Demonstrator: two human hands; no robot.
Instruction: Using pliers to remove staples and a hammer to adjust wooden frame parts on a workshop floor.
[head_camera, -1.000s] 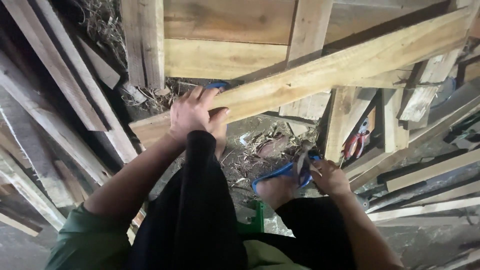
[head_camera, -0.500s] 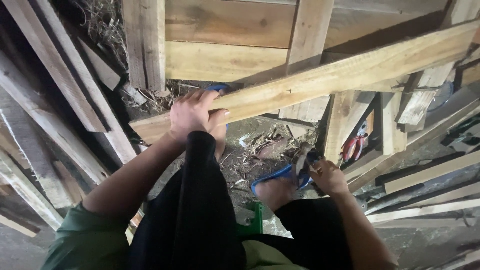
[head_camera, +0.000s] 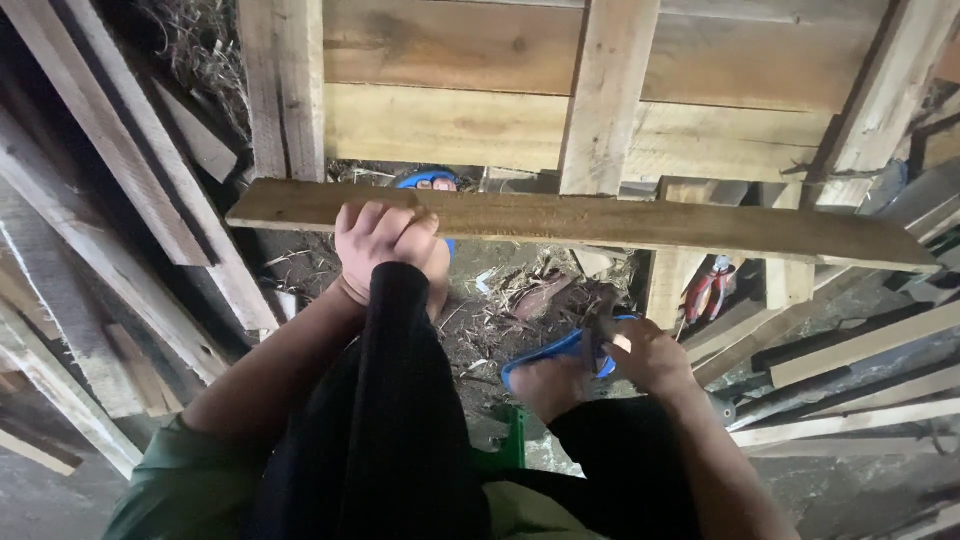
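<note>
Now, plank: a long, rough board is held nearly level, its near end gripped from below, and it extends far out past the right of the left hand.
Left hand: the fingers are curled shut over the plank's near edge, above a knee clothed in black.
Right hand: closed around a dark tool handle; the tool's head cannot be made out.
Sandal, near: a blue sandal is worn on a foot just to the left of the right hand.
Sandal, far: blue, partly hidden behind the plank just beyond the left hand.
Pliers: red-handled, lying above the right hand, beside a post.
Pallet: a frame of pale boards is seen beyond both hands.
Ground: dirt and straw between the hands.
</note>
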